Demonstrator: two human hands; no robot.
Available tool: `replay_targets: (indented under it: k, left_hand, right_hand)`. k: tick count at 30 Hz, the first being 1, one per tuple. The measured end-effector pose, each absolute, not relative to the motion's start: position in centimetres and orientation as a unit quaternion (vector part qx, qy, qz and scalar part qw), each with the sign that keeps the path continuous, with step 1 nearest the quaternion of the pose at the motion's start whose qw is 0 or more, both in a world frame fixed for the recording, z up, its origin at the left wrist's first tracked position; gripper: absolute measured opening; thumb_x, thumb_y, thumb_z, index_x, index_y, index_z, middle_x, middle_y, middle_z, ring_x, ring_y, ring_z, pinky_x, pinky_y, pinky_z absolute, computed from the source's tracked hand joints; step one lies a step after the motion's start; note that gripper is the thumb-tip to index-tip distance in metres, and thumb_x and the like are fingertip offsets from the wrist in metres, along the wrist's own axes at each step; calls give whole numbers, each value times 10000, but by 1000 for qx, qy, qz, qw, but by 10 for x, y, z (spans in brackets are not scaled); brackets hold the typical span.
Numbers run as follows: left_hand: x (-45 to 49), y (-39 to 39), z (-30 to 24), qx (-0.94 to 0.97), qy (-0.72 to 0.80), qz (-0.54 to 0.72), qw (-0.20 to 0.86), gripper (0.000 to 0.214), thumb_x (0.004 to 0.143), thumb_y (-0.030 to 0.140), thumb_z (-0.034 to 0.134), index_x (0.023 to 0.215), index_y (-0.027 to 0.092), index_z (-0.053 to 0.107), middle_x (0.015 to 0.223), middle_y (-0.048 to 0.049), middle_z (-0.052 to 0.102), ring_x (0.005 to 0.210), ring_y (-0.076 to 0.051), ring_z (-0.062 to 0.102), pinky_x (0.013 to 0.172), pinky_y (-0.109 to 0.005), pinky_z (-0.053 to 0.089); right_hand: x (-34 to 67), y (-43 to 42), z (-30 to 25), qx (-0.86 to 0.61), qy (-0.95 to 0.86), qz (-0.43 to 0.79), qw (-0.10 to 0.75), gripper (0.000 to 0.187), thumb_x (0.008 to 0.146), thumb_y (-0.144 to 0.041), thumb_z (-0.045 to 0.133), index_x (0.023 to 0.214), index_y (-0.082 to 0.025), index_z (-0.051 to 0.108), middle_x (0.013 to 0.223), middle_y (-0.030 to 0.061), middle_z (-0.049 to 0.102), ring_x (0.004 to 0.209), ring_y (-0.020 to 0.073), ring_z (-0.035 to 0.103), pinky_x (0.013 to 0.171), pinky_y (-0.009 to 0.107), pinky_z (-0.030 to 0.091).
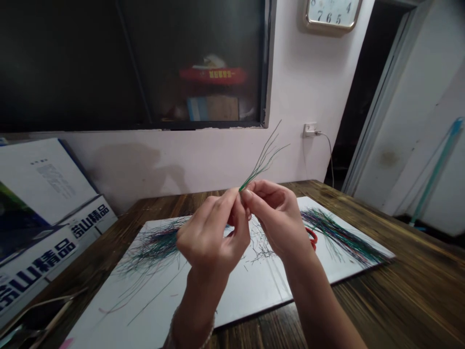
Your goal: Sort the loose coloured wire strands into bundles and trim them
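A small bundle of thin green wires [258,167] rises from between my two hands, its upper ends fanning out toward the upper right. My left hand [218,230] is closed, pinching the lower end of the bundle. Right beside it, the thumb and fingertips of my right hand [278,213] press together at the same spot. Fingers hide the bottom of the wires. Below lies a white board [254,295] on the table. A tangled heap of dark coloured wires [156,247] lies to the left, and a longer straight bundle of wires [345,235] to the right.
Red-handled scissors or a similar tool [311,237] lie partly hidden behind my right wrist. Short wire clippings [263,249] are scattered mid-board. Printed white boxes [47,242] stand on the left of the wooden table [410,271]. A plugged-in cable [329,143] hangs at the wall.
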State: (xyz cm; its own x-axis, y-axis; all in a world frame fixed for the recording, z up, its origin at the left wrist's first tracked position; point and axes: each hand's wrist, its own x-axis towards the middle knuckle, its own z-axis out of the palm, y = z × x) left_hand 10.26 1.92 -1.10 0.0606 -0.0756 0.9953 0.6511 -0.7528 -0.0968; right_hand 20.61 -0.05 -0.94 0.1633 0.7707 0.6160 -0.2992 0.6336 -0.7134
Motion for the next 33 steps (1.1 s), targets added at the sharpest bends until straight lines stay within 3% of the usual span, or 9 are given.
replay_targets:
  k: [5,18,23,33]
  left_hand:
    - [101,20,-13,-662,-192,-654,312,169,733,63,631,853,180,653,630,5,676,495,-113,562,490,-262,445]
    - [103,19,-9,-710,-162,-625,280,160,714,39,627,824,150,662,629,-9,663,531,-113,576,542,-250,455]
    - [103,18,-5,-768,-191,-589,162,113,761,81,581,757,166,656,587,9,616,504,-103,538,496,-242,428]
    - [91,29,-2,-779,-245,-538,-210,119,758,148,599,683,162,690,482,38,535,418,-69,448,383,-186,365]
  right_hand:
    - [210,-5,-7,-229,-540,373,719,102,779,-191,636,684,-162,614,551,-41,533,514,66,495,499,192,451]
    - [237,-7,-5,-285,-570,347,688,96,659,-144,732,652,-153,636,581,-31,584,534,66,515,467,178,422]
    - [246,-3,-10,-298,-620,301,661,59,693,-117,691,723,-153,656,624,-22,583,585,80,515,491,199,413]
    - [245,-1,-12,-310,-676,216,632,72,777,-112,595,826,-147,635,691,-9,568,631,96,511,594,246,446]
